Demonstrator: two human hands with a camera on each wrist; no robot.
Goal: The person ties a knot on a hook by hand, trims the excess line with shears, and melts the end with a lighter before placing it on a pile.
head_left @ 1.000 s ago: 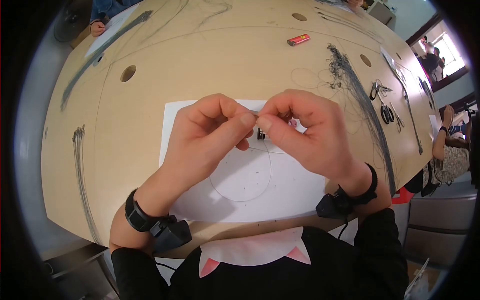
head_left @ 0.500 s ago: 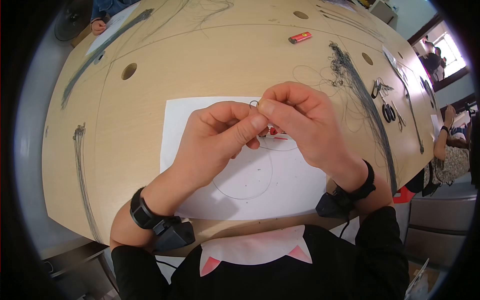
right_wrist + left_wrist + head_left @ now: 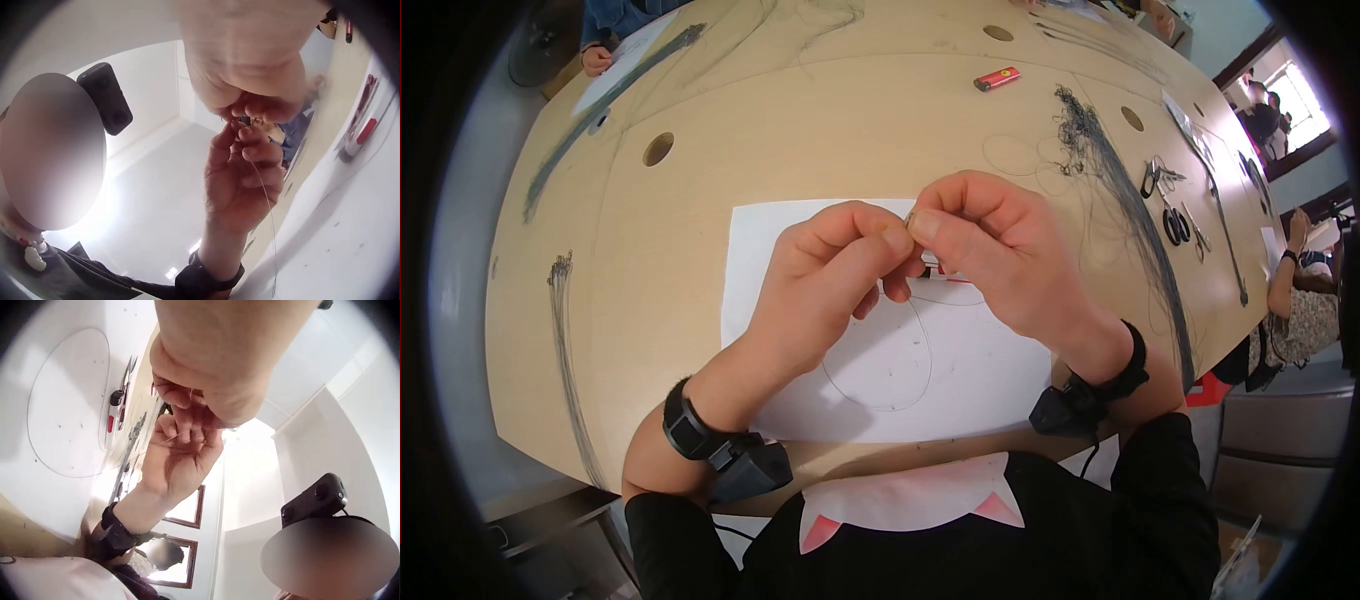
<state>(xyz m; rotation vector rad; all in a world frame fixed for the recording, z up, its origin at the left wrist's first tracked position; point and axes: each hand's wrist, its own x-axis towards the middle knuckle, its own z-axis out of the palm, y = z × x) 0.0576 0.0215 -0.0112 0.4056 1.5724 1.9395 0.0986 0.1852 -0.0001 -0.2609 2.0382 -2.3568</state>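
Both hands meet fingertip to fingertip over a white sheet of paper [image 3: 990,385]. My left hand [image 3: 815,285] pinches a thin strand between thumb and curled forefinger. Opposite it, my right hand [image 3: 1005,260] pinches the same strand at the meeting point, where fingertips mostly hide it. The strand [image 3: 273,231] trails down from the left fingers in the right wrist view. Its lower length makes a wide loop on or just over the paper. Partly hidden under the right hand lies a small red and black item [image 3: 948,276], with a red part [image 3: 110,424] showing in the left wrist view.
A red lighter [image 3: 997,79] lies farther back. To the right runs a long bundle of dark strands [image 3: 1135,215] with a tangled end, beside black-handled scissors [image 3: 1174,227]. Another strand bundle [image 3: 560,330] lies at left. Round holes [image 3: 658,149] pierce the table. Other people sit around it.
Half a second ago a small loop of strand stood above the fingertips; now the fingertips close over it. The right hand moved slightly away, then back toward the left. The wide loop shifted a little.
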